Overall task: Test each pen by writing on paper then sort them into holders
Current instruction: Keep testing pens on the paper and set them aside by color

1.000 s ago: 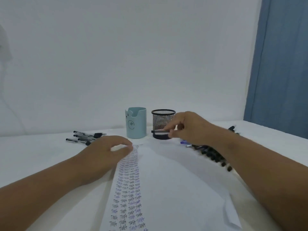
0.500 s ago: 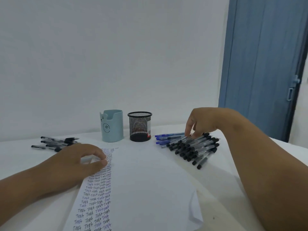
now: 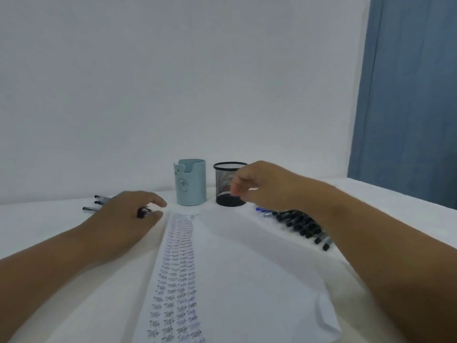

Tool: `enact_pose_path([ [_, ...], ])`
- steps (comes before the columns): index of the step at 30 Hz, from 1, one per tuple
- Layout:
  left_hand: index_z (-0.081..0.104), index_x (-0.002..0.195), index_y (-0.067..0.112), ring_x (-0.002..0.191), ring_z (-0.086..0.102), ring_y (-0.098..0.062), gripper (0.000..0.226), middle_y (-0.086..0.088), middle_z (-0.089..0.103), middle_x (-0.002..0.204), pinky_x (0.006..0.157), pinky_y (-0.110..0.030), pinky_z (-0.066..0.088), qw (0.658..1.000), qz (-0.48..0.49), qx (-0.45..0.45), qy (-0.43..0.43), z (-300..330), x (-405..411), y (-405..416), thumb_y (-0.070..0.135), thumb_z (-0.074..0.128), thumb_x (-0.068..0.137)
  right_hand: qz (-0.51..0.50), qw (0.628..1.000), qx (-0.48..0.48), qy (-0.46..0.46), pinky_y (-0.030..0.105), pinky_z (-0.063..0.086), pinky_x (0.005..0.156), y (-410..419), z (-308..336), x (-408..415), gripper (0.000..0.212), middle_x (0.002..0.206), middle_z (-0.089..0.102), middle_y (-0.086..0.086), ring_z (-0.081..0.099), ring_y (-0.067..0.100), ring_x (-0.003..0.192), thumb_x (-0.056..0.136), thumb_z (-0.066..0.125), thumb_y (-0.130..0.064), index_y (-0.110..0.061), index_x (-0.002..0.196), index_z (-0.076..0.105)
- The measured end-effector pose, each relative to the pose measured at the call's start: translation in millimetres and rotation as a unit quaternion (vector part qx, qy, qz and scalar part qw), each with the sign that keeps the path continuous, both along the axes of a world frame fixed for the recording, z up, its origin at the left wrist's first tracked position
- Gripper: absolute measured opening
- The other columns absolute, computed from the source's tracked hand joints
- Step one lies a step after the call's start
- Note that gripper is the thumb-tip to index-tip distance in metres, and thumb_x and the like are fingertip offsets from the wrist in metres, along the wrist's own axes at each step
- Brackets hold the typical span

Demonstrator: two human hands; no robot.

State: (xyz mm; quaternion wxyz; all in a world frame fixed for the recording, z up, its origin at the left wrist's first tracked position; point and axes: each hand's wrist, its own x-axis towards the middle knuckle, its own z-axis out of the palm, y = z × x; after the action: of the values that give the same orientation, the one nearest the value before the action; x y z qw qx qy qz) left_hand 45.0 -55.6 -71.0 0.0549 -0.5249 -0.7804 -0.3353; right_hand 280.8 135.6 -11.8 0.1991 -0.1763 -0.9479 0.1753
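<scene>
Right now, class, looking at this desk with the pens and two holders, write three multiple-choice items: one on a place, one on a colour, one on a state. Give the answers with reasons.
1. Where does the black wire-mesh pen holder stand relative to the pale blue plastic pen holder?
A. To its right
B. To its left
C. Stacked on top of it

2. What colour are the caps in the large row of pens under the right forearm?
A. Red
B. Black
C. Green

3. What is the state of the white sheet of paper?
A. Blank
B. Crumpled into a ball
C. Flat, with columns of handwritten words

Answers:
1. A, the mesh holder sits right of the blue one, partly behind the right hand.
2. B, the row shows dark black caps.
3. C, repeated handwriting runs down the sheet's left part, beside the left hand.
</scene>
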Motion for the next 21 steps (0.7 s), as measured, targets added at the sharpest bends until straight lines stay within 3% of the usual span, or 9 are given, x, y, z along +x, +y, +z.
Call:
enact_pose_path([
  [2,0.062,0.112,0.040,0.111,0.054,-0.005,0.023,0.014,0.061,0.125,0.093,-0.028,0.039,0.999,0.040,-0.020,0.028,-1.5,-19.0,0.9,0.023,0.061,0.097,0.040,0.999,-0.001,0.014,0.015,0.049,0.075,-15.8,-18.4,-27.7,0.019,0.086,0.066,-0.016,0.062,-0.002,0.078,0.091,0.062,-0.008,-0.024,0.098,0.072],
  [6,0.053,0.129,0.037,0.130,0.045,-0.014,0.041,0.014,0.051,0.142,0.110,-0.037,0.034,0.988,0.094,-0.103,0.058,-6.7,-44.9,0.1,0.010,0.048,0.098,0.082,0.992,0.074,-0.056,0.019,0.044,0.084,-28.0,-44.5,-56.4,0.019,0.107,0.065,-0.018,0.059,0.004,0.095,0.095,0.064,-0.029,-0.028,0.113,0.070],
  [8,0.053,0.127,0.039,0.129,0.047,-0.014,0.042,0.015,0.050,0.140,0.110,-0.040,0.035,0.988,0.089,-0.106,0.067,-6.5,-50.3,-0.6,0.009,0.048,0.098,0.082,0.987,0.103,-0.094,0.017,0.039,0.085,-28.8,-45.8,-62.7,0.021,0.105,0.062,-0.020,0.054,0.000,0.094,0.096,0.063,-0.035,-0.029,0.114,0.071],
  [11,0.053,0.127,0.040,0.122,0.047,-0.016,0.039,0.013,0.051,0.127,0.098,-0.037,0.035,0.977,0.123,-0.111,0.136,-2.2,-51.3,3.4,0.014,0.051,0.098,0.092,0.980,0.106,-0.142,0.016,0.041,0.081,-29.1,-33.7,-70.2,0.018,0.097,0.062,-0.023,0.057,-0.004,0.087,0.092,0.067,-0.038,-0.032,0.109,0.072],
  [14,0.061,0.115,0.040,0.111,0.047,-0.018,0.028,0.009,0.053,0.113,0.092,-0.036,0.036,0.977,0.126,-0.083,0.148,-1.2,-54.6,6.4,0.018,0.058,0.098,0.094,0.970,0.112,-0.193,0.011,0.040,0.070,-29.9,-17.8,-81.6,0.016,0.096,0.066,-0.021,0.056,-0.012,0.075,0.087,0.072,-0.038,-0.033,0.102,0.072],
  [17,0.062,0.094,0.035,0.106,0.044,-0.014,0.017,0.011,0.053,0.107,0.089,-0.034,0.035,0.985,0.100,-0.035,0.139,-1.8,-56.5,4.3,0.019,0.066,0.094,0.081,0.972,0.093,-0.201,0.017,0.045,0.070,-28.9,-13.0,-89.9,0.017,0.096,0.069,-0.015,0.058,-0.005,0.076,0.082,0.076,-0.040,-0.030,0.095,0.073],
  [21,0.057,0.079,0.037,0.096,0.052,-0.010,0.028,0.018,0.060,0.090,0.093,-0.038,0.042,0.992,0.060,-0.017,0.112,-0.8,-56.1,-1.3,0.013,0.065,0.093,0.057,0.987,0.122,-0.086,0.017,0.040,0.066,-25.3,-39.4,-89.3,0.016,0.085,0.068,-0.017,0.056,-0.004,0.072,0.084,0.071,-0.044,-0.028,0.086,0.070],
])
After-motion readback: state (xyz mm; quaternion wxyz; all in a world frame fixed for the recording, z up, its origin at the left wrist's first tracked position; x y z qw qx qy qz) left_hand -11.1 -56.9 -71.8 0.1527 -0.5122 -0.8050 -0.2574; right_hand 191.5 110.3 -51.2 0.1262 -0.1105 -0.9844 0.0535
